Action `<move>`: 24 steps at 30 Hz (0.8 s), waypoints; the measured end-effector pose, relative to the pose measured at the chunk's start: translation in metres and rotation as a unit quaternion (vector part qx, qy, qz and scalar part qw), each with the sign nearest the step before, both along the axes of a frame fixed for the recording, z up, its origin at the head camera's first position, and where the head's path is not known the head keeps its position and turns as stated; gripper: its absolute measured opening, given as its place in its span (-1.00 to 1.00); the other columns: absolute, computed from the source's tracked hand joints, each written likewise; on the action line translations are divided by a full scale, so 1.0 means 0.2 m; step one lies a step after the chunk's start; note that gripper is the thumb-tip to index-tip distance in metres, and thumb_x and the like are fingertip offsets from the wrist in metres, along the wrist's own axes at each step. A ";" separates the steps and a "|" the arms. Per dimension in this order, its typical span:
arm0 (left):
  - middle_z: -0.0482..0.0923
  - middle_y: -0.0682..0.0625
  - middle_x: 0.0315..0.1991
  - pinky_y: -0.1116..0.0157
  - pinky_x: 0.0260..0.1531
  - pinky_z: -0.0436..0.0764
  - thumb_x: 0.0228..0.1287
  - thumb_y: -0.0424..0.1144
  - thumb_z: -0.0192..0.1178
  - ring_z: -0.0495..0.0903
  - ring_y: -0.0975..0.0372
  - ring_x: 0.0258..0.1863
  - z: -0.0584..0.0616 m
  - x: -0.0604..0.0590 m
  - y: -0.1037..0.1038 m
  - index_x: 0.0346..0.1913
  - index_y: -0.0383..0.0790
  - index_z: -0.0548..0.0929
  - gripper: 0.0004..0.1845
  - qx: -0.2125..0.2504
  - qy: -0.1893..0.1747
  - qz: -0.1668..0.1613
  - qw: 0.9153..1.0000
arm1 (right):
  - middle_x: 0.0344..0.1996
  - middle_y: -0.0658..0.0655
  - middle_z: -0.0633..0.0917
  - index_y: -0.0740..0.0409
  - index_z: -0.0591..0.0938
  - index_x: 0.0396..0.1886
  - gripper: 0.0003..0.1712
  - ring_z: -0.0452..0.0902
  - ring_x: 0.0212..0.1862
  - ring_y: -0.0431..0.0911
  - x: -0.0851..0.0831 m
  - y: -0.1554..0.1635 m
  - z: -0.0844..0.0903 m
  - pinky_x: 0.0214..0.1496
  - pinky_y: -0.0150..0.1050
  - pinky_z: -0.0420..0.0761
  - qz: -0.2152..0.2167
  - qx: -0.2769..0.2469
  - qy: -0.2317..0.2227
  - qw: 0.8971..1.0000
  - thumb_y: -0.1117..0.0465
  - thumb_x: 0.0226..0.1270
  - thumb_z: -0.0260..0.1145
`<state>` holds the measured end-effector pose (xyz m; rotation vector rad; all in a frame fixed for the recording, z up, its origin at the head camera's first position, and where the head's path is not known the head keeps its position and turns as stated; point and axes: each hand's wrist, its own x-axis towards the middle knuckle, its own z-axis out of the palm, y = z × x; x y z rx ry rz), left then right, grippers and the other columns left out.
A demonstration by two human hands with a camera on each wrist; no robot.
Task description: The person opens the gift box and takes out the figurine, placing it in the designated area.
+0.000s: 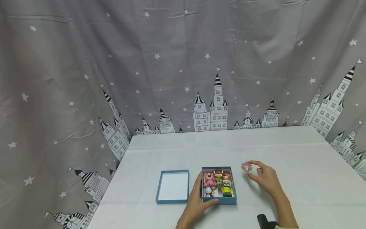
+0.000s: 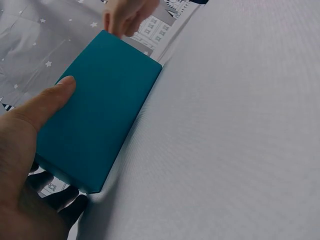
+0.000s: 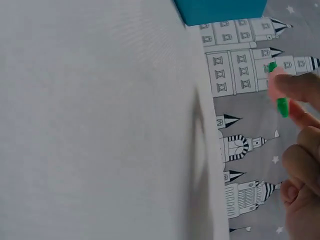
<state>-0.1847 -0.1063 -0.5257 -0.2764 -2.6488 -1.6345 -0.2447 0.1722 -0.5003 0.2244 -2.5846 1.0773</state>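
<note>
In the head view a blue box [image 1: 219, 201] stands on the table with several small toy figures inside: a pink bear [image 1: 210, 179], a fox figure [image 1: 218, 178], a yellow figure [image 1: 226, 189] and others. My left hand [image 1: 195, 200] grips this box at its left front corner, thumb on the front wall and fingers along the left side. To the right of the box, above the table, my right hand [image 1: 266, 178] pinches a small pink toy figure [image 1: 246, 167] with green parts between thumb and index finger. The right wrist view shows the pink-and-green figure [image 3: 278, 90] blurred.
A shallow blue box lid [image 1: 172, 201] with a white inside lies to the left of the box. The white table [image 1: 160, 149] meets a grey curtain [image 1: 171, 41] printed with castles and stars. A black object [image 1: 266, 221] shows by the right forearm.
</note>
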 end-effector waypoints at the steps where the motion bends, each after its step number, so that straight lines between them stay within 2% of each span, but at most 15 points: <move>1: -0.01 -0.21 0.41 -0.11 0.25 0.10 -0.16 0.09 0.44 0.05 -0.09 0.34 0.00 0.00 0.00 0.46 -0.09 -0.08 0.18 0.001 -0.001 0.000 1.000 | -0.84 -0.13 0.15 0.13 0.62 -0.05 -0.51 -0.04 -0.71 -0.28 0.00 0.01 -0.01 -0.71 -0.40 0.08 0.000 0.000 -0.015 1.000 0.11 -0.03 0.48; 4: -0.01 -0.20 0.41 -0.11 0.25 0.11 -0.16 0.10 0.43 0.05 -0.09 0.34 0.00 0.00 0.00 0.46 -0.06 -0.08 0.17 -0.002 -0.002 0.002 1.000 | -0.84 -0.11 0.17 0.16 0.60 -0.03 -0.50 -0.01 -0.72 -0.27 -0.01 0.03 -0.04 -0.72 -0.40 0.10 -0.002 -0.004 -0.050 0.999 0.07 0.01 0.45; 9: -0.01 -0.20 0.41 -0.12 0.24 0.11 -0.15 0.13 0.42 0.05 -0.10 0.34 0.00 0.00 0.00 0.46 -0.03 -0.09 0.17 -0.007 -0.007 0.004 1.000 | -0.83 -0.10 0.20 0.21 0.58 0.00 -0.51 0.03 -0.71 -0.27 -0.02 0.04 -0.07 -0.72 -0.40 0.14 0.001 -0.010 -0.089 0.996 0.13 0.05 0.42; 19: -0.01 -0.19 0.41 -0.10 0.25 0.11 -0.14 0.12 0.42 0.05 -0.09 0.35 0.00 0.00 0.00 0.46 -0.02 -0.08 0.16 -0.006 -0.013 0.005 1.000 | -0.82 -0.07 0.25 0.26 0.55 0.05 -0.49 0.07 -0.72 -0.24 -0.03 0.07 -0.12 -0.71 -0.41 0.13 0.003 -0.018 -0.120 0.993 0.21 0.08 0.39; 24: -0.01 -0.19 0.41 -0.10 0.25 0.11 -0.15 0.13 0.42 0.05 -0.08 0.35 0.00 0.00 0.00 0.46 -0.02 -0.08 0.16 -0.008 -0.013 0.007 1.000 | -0.83 -0.07 0.25 0.27 0.55 0.05 -0.48 0.08 -0.72 -0.24 -0.03 0.07 -0.13 -0.70 -0.40 0.13 0.001 -0.013 -0.121 0.993 0.16 0.09 0.40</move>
